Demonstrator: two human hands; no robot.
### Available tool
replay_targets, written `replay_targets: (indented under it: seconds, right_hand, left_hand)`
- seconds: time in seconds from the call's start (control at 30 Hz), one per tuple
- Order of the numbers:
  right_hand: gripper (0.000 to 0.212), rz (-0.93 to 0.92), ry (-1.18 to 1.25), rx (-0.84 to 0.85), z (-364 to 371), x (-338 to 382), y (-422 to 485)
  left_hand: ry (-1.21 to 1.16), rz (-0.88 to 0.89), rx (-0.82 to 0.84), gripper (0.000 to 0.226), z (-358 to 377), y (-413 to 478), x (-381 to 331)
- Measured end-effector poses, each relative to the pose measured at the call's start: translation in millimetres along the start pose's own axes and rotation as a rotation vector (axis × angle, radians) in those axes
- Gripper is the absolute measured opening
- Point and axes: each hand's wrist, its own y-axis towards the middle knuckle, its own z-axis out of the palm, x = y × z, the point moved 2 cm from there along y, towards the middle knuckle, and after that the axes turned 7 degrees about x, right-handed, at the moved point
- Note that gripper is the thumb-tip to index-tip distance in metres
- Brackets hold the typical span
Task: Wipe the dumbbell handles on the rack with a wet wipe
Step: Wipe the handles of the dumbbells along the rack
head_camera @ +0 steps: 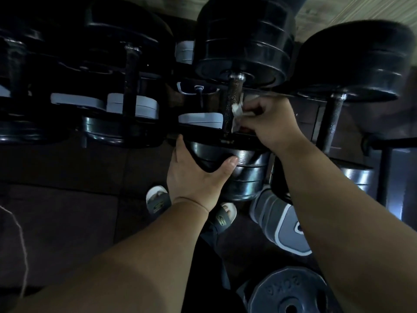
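A black dumbbell lies on the rack in the middle of the view, its knurled handle point(233, 102) running between a far weight stack point(246, 41) and a near weight stack point(239, 170). My right hand point(270, 123) pinches a white wet wipe point(238, 110) against the right side of that handle. My left hand point(198, 175) grips the near weight stack from the left, thumb across its front. More dumbbells sit on the rack: one to the right with its handle point(334, 123) showing, one to the left with a dark handle point(129, 82).
Grey-edged dumbbells point(133, 105) sit on a lower rack tier. A grey dumbbell point(284, 224) and a black weight plate point(291, 292) lie on the dark floor by my feet in slides point(158, 199). The rack's upright point(383, 177) stands at right.
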Motion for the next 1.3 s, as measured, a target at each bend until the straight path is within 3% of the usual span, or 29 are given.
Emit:
replay_targets:
  seconds: [0.1, 0.27, 0.53, 0.73, 0.83, 1.0, 1.2, 1.3]
  right_hand:
    - [0.017, 0.018, 0.06, 0.038, -4, 7, 2]
    - [0.013, -0.041, 0.128, -0.192, -4, 22, 18]
    - [0.014, -0.021, -0.112, 0.11, -2, -12, -1]
    - [0.012, -0.072, 0.233, -0.039, -1, 15, 11]
    - [0.013, -0.09, 0.093, -0.036, 4, -1, 6]
    - [0.012, -0.061, -0.081, 0.207, 3, -6, -7]
    - [0.01, -0.109, -0.052, -0.068, -6, 18, 8]
    - [0.01, -0.08, -0.028, 0.072, 1, 16, 0]
  left_hand:
    - [-0.014, 0.003, -0.005, 0.127, -1, -1, -2]
    - [-0.001, -0.001, -0.015, 0.127, 0, -1, -3]
    - [0.016, -0.019, 0.004, 0.136, -1, -1, -1]
    - [0.005, -0.018, 0.017, 0.147, -4, -2, -3]
    - [0.011, -0.021, 0.016, 0.147, -5, -3, -3]
    - [0.002, -0.029, 0.026, 0.142, -5, -2, -3]
    - [0.048, -0.029, 0.013, 0.137, -5, -4, -6]
    - [0.06, -0.025, 0.006, 0.134, -6, -4, -6]
